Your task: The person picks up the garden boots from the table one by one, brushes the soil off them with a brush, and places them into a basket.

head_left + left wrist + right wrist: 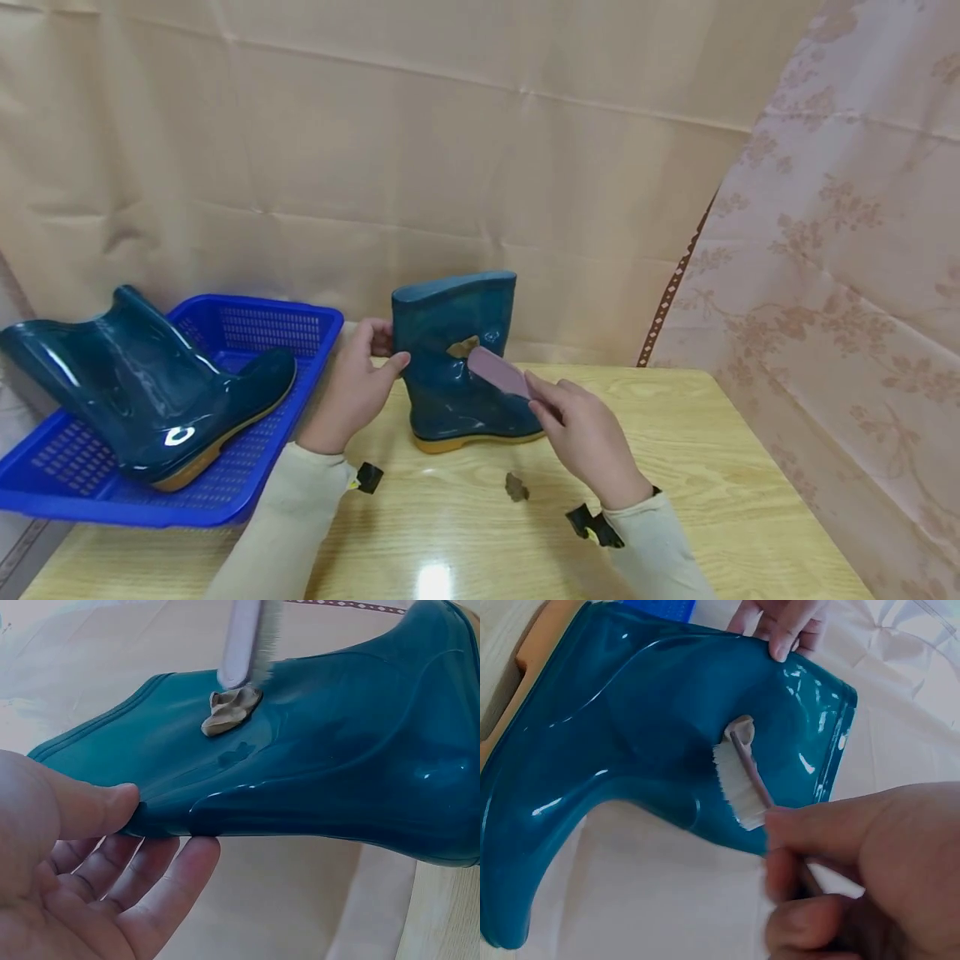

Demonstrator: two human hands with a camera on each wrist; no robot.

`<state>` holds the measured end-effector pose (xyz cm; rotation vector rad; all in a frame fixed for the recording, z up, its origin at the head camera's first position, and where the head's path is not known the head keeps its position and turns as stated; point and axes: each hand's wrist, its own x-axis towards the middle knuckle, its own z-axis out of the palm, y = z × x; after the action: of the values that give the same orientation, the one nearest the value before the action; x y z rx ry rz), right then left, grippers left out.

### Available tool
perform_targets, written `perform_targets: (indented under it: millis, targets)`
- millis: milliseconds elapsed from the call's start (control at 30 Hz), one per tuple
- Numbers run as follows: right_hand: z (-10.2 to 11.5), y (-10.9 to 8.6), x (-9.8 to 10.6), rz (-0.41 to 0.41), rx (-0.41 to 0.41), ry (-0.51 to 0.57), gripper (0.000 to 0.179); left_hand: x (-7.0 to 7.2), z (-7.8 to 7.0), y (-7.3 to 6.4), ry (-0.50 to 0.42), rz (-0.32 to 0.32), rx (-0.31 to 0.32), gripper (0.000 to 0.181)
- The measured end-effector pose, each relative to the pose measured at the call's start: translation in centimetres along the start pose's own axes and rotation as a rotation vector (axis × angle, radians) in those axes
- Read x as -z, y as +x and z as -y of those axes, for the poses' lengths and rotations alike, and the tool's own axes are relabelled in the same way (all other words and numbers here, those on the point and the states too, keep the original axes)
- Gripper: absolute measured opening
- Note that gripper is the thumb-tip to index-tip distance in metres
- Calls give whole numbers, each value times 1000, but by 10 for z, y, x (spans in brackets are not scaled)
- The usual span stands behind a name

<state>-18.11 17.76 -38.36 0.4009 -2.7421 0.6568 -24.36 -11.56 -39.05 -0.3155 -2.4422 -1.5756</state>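
Note:
A dark teal rain boot [450, 392] with a tan sole stands upright on the table, toe to the right. My left hand [362, 387] holds the back edge of its shaft, thumb [97, 808] on the near side and fingers at the edge. A brown lump of mud [231, 710] sticks to the shaft. With my right hand [581, 429] I grip a pale purple brush [498, 371] by its handle. The tip of its head is right at the mud, and its white bristles [739, 787] show in the right wrist view.
At the left, a blue plastic basket [322, 333] carries a second teal rain boot [165, 392] lying tilted across it. A small brown clump [516, 487] lies on the wooden table [675, 467] in front of the standing boot. Beige cloth [450, 150] hangs behind.

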Motion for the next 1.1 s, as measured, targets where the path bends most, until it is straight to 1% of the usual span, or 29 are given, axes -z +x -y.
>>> perform_targets:
  millis: [100,300,433,500,567,733,800,900,1100]
  targets:
    - [0,0,-1,-69,74,22,42,-1,1,0,2,17,-5,34]
    - [2,1,-4,-227,248,70,45,-2,-4,-4,22,70,-37,32]
    - [2,2,-6,-315,309,102,50,-3,-7,-8,17,128,-74,32]
    - [2,2,-7,-325,310,109,50,-3,-8,-8,12,146,-91,31]
    - [2,2,-7,-293,271,106,49,-3,-10,-9,18,155,-97,31]
    - [3,1,-8,-143,102,63,46,-4,-11,-9,35,148,-85,31]
    - [3,1,-7,-103,58,47,46,-4,-11,-9,37,142,-76,31]
    - [3,0,-5,-64,23,39,46,-5,-8,-7,30,128,-63,31]
    - [1,-1,-1,7,-23,38,45,-8,-7,-6,13,102,-25,33]
